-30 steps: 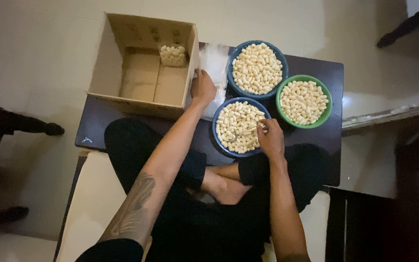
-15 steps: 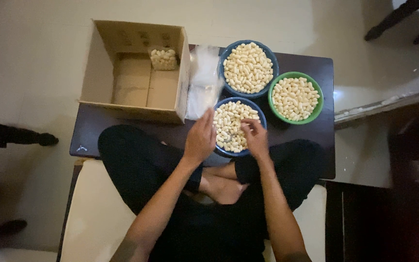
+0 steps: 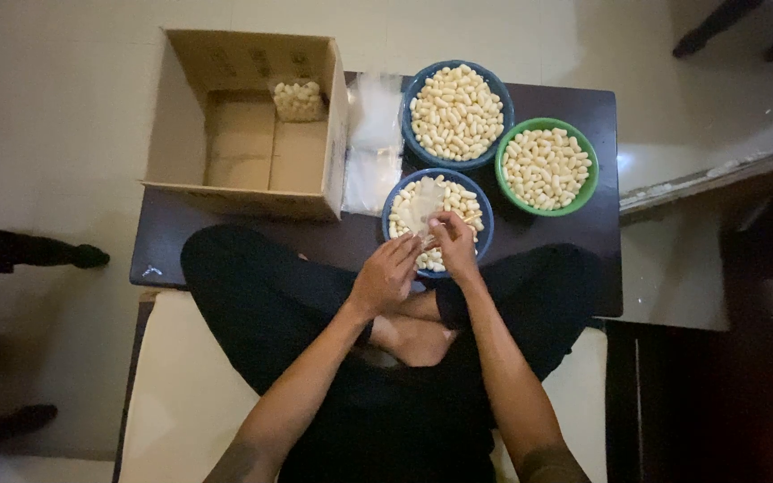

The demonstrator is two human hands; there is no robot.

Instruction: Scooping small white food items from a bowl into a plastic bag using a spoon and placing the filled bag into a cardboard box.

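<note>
Both hands, left hand [image 3: 385,275] and right hand [image 3: 454,248], pinch one clear plastic bag [image 3: 422,207] together over the near blue bowl [image 3: 485,217] of pale pellets.

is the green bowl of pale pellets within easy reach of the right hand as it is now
Probably yes: the right hand is over the near blue bowl, and the green bowl sits just beyond with nothing between, though both hands pinch a clear bag.

An open cardboard box [image 3: 242,134] sat at the dark table's [image 3: 601,224] left edge; a green bowl [image 3: 545,166] near its right.
</note>
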